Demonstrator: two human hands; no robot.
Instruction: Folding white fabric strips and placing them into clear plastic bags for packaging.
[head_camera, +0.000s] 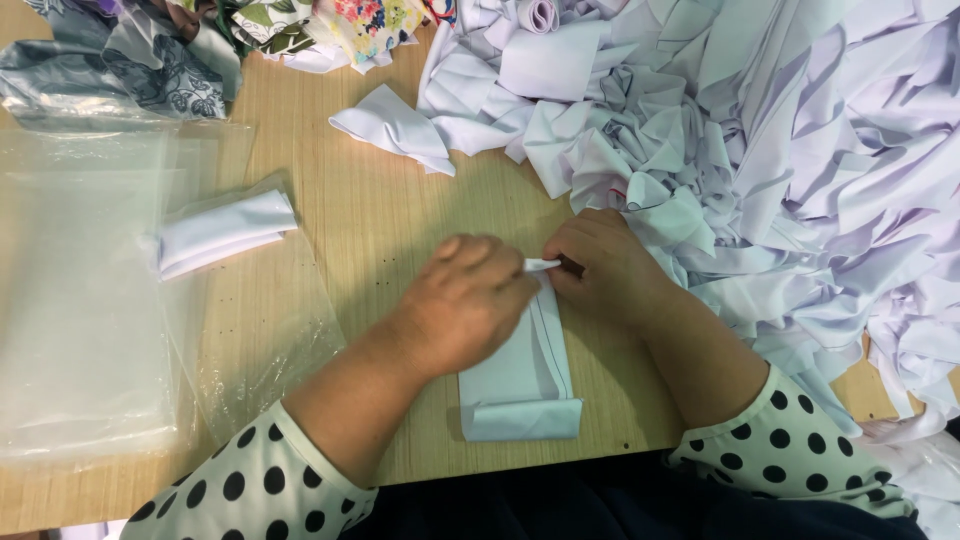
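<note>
Left hand (470, 300) and right hand (605, 265) both pinch the white strip (525, 385), hiding its top end

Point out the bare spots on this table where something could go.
Bare wood lies between the bagged fold, the loose white piece and the hands. A smaller patch sits right of the strip. The white heap crowds the right; plastic bags cover the left.

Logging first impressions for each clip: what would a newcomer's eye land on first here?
The huge heap of crumpled white fabric strips filling the right side of the wooden table. At centre, the left hand and right hand pinch one folded white fabric strip. Clear plastic bags lie at left.
</note>
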